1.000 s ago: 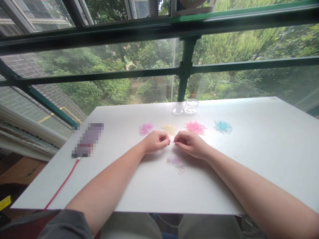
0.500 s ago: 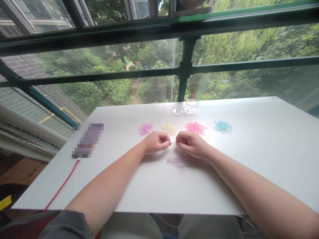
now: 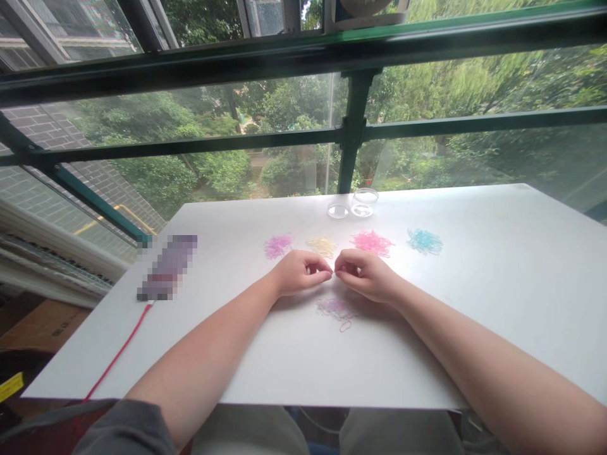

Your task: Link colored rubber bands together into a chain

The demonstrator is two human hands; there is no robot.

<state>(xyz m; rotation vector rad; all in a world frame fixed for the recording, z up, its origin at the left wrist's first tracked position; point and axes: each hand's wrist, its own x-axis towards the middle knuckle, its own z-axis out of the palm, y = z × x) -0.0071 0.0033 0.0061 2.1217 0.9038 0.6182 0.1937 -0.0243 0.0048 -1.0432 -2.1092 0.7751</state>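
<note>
My left hand and my right hand meet above the middle of the white table, fingertips nearly touching. Both are closed in a pinch. A tiny rubber band sits between the fingertips, mostly hidden by them. Just below the hands lies a loose mixed pile of rubber bands, with purple among them. Beyond the hands, in a row, are a purple pile, a pale yellow pile, a pink pile and a blue pile of small bands.
A clear round container stands at the table's far edge beside a clear lid. On the left lies a blurred-out flat device with a red cable running off the near edge. Green railings and windows rise behind the white table.
My left hand has moved slightly right, closing the gap to my right hand. The thin band stretched between the fingertips earlier is now almost out of sight. My right hand stays put.
</note>
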